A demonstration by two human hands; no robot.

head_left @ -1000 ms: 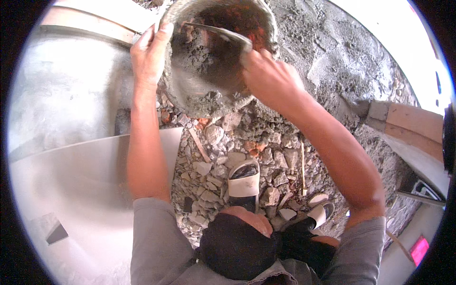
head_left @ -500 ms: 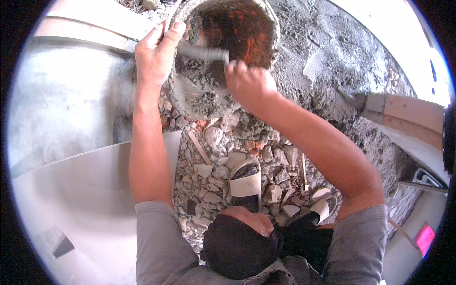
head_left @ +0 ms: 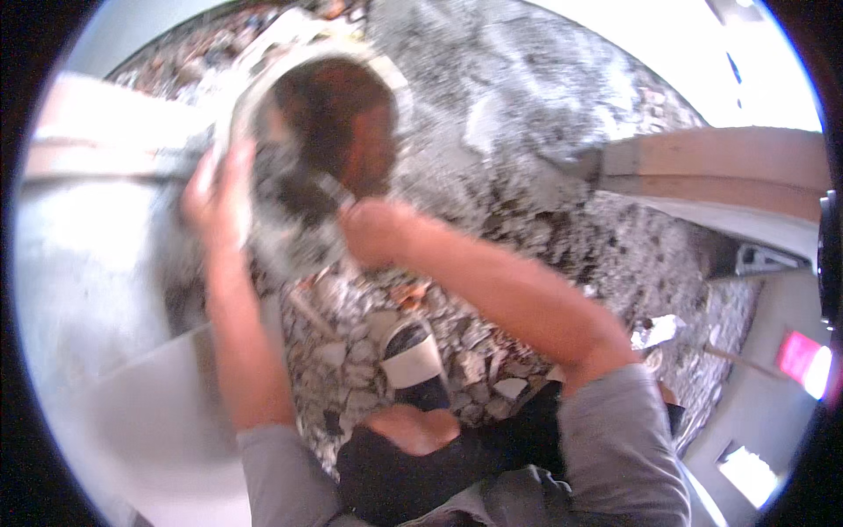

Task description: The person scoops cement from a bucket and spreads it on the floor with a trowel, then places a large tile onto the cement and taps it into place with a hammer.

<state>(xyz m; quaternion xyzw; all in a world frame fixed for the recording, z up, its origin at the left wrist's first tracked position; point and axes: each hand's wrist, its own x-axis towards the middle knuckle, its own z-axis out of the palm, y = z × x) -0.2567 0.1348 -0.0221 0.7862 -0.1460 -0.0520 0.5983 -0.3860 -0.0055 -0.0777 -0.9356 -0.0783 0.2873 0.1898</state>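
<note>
A round bucket (head_left: 391, 92) coated with wet grey mortar is tilted toward me, blurred by motion, its dark reddish inside showing. My left hand (head_left: 218, 193) grips the left side of its rim. My right hand (head_left: 378, 230) is closed on the handle of a trowel (head_left: 332, 189), whose smeared blade is inside the lower part of the bucket among grey mortar (head_left: 290, 220). Wet mortar (head_left: 509, 105) also lies spread on the ground right of the bucket.
Stone rubble (head_left: 360, 351) and my sandalled foot (head_left: 413, 360) are below. A pale plastered wall (head_left: 97, 246) and pale board (head_left: 167, 413) stand left. A reddish beam-like edge (head_left: 720, 176) juts in at right, above a grey surface with a pink patch (head_left: 803, 356).
The view has shifted, with the bucket and both hands now lower and further left in it. My right hand and trowel have moved down within the bucket.
</note>
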